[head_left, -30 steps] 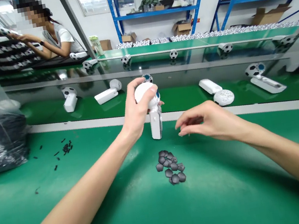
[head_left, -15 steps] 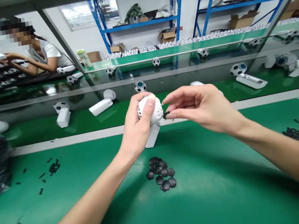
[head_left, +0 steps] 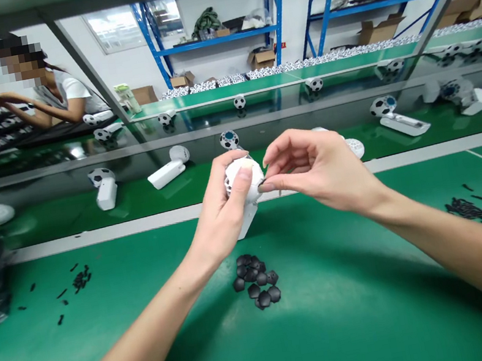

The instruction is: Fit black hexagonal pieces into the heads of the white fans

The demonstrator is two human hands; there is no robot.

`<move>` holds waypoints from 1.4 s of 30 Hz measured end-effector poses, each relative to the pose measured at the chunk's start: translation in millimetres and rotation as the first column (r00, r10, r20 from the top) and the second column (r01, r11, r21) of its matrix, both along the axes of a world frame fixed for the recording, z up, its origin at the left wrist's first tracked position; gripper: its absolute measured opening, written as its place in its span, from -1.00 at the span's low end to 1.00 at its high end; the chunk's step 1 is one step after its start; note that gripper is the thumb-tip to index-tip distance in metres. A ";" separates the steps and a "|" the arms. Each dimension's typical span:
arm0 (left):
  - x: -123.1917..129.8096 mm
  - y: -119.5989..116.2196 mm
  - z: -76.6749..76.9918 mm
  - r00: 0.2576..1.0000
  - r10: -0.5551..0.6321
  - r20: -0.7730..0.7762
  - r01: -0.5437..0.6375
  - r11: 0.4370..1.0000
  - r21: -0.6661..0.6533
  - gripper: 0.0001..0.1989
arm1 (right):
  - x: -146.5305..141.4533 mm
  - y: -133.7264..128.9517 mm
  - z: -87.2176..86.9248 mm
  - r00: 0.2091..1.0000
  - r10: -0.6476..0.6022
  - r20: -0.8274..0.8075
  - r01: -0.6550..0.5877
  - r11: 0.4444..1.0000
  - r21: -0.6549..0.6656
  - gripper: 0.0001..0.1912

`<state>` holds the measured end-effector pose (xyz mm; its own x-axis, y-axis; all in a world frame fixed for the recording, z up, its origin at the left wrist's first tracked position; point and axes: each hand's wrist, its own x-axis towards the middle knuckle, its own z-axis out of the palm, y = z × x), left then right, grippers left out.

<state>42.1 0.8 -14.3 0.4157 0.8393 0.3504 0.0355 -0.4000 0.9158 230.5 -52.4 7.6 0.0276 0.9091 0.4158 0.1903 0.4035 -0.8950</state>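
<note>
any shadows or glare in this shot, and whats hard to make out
Head view: both arms cast soft shadows on the bench; head view: faint sheen beside the black pentagons, window washed out; head view: dark bit at the right hand too small to make out.

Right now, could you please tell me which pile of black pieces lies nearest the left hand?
The middle pile, below the left hand in view: its pieces are broad and many-sided, while the left pile and right pile hold narrow strips.
</note>
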 end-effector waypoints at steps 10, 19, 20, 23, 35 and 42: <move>-0.2 0.4 -2.0 1.000 0.017 -0.025 -0.015 0.999 0.046 -0.62 | -5.3 4.6 -6.5 0.986 -0.001 -0.165 -0.012 0.997 -0.077 -0.43; -3.3 2.3 -5.7 0.997 -0.031 -0.069 0.040 0.991 0.126 -0.57 | -4.0 1.6 -4.9 0.984 0.006 -0.180 -0.031 0.990 -0.138 -0.48; -3.6 2.2 -6.1 0.997 -0.030 -0.074 0.040 0.991 0.130 -0.55 | -3.5 0.6 -3.5 0.983 0.018 -0.182 -0.045 0.988 -0.147 -0.50; -3.9 1.7 -6.6 0.995 -0.010 -0.095 0.022 0.992 0.125 -0.46 | -1.2 -3.3 2.0 0.987 0.048 -0.155 -0.076 0.981 -0.179 -0.55; -5.2 6.9 -10.0 1.000 0.022 0.018 -0.026 0.980 0.197 -0.44 | -2.4 -15.8 12.8 0.994 0.101 -0.031 -0.106 0.974 -0.202 -0.77; -4.0 11.8 -18.9 0.996 0.066 0.066 -0.086 0.917 0.388 -0.61 | 8.0 -14.3 10.3 0.990 0.133 0.043 -0.125 0.980 -0.156 -0.68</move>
